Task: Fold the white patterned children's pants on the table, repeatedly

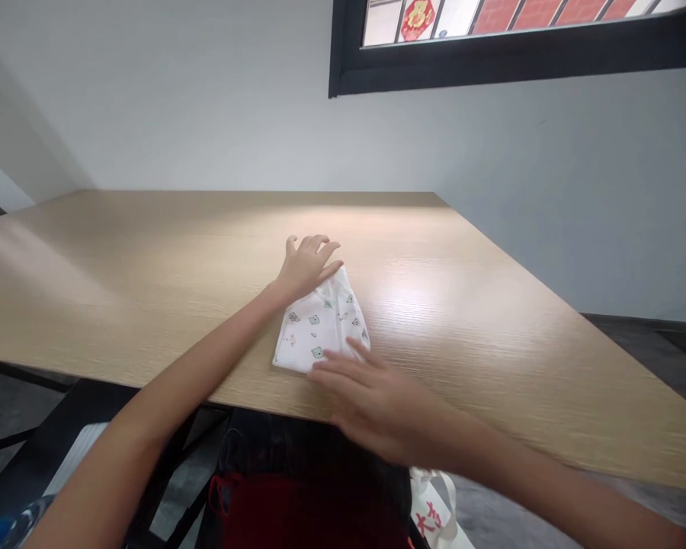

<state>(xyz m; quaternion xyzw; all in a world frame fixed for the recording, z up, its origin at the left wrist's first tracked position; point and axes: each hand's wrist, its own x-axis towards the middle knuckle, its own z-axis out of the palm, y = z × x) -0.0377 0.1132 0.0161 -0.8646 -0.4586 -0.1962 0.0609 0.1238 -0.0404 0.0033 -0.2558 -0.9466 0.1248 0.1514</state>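
A white folded cloth [306,335] printed with small animal figures lies on the wooden table [165,290], close to its front edge. My left hand [307,267] is at the cloth's far end, fingers apart and slightly curved, with the thumb by the cloth's top edge. Across the near right corner reaches my right hand [380,396], a little blurred. Its fingers are stretched out flat over the cloth, and whether they press on it I cannot tell. Part of the cloth's right side is hidden under that hand.
A pale wall [206,99] with a dark-framed window [492,65] stands behind the table. Below the front edge are a black seat [28,473], a blue-capped bottle [17,526] and a white bag [434,507] with red characters.
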